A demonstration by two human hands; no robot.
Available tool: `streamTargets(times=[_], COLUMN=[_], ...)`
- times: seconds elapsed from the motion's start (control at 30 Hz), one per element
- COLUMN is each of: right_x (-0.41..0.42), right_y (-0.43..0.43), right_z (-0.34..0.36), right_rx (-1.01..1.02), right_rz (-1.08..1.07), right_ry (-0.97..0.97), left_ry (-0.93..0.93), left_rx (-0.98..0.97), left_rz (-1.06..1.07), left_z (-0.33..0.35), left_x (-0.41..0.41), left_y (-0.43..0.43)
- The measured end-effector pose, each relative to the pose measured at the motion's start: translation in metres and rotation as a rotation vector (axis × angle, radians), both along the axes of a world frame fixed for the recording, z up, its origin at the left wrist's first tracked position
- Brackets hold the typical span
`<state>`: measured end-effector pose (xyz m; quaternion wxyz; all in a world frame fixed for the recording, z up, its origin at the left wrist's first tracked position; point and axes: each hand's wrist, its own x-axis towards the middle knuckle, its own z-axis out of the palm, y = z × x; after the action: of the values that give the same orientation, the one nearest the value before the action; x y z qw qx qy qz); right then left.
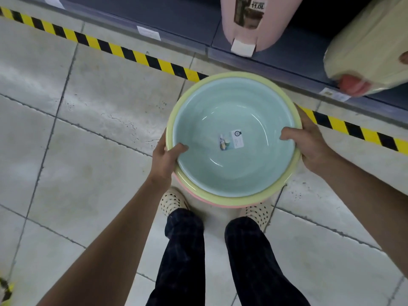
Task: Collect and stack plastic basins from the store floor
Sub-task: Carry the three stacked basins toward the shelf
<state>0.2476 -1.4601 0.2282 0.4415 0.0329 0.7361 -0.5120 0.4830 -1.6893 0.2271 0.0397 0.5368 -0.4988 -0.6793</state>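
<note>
a: basins?
b: three nested, round, smooth glossy plastic. teal basin (223,120) on top, sits inside the yellow basin (220,200), only its rim showing. pink basin (186,192) under that, just a sliver at the lower left edge.
a: anything in them?
b: one small label (230,140) stuck flat on the teal bottom. print too small to read.
a: hands?
b: left hand (164,161) clamped on the left rim, thumb over the teal lip. right hand (309,143) clamped on the right rim, thumb inside too. fingers underneath hidden.
a: where's the stack?
b: held level in the air, above two perforated cream clogs (174,200) and the grey tiled floor (88,129).
a: background?
b: hazard tape (123,53), yellow-black, runs along the shelf (176,21) base. one pink bin (256,21) on the shelf marked 11.0l, one cream bin (371,51) tilted at right.
</note>
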Motion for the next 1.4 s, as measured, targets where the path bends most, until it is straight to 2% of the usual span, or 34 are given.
streamTargets(times=[0.43,0.7,0.93,1.1,1.4], right_x=[0.009,0.017,0.021,0.024,0.017], right_y=[-0.010,-0.011,-0.007,0.002,0.008], right_z=[-0.103,-0.142,-0.159,-0.176,-0.187], right_rx=[-0.030,0.019,0.052,0.003,0.037], right_rz=[-0.103,-0.067,-0.009,-0.028,0.024], right_ry=[0.042,0.043,0.050,0.039,0.008], left_ry=[-0.005,-0.031,-0.086,-0.082,-0.083], left_rx=[-0.023,0.045,0.056,0.033,0.037], left_rz=[-0.138,-0.087,-0.095,-0.121,-0.196], left_z=[-0.097,-0.143,-0.170,-0.180,-0.185], left_x=[-0.022,-0.006,0.008,0.011,0.012], left_y=[-0.042,-0.032,-0.021,-0.017,-0.024])
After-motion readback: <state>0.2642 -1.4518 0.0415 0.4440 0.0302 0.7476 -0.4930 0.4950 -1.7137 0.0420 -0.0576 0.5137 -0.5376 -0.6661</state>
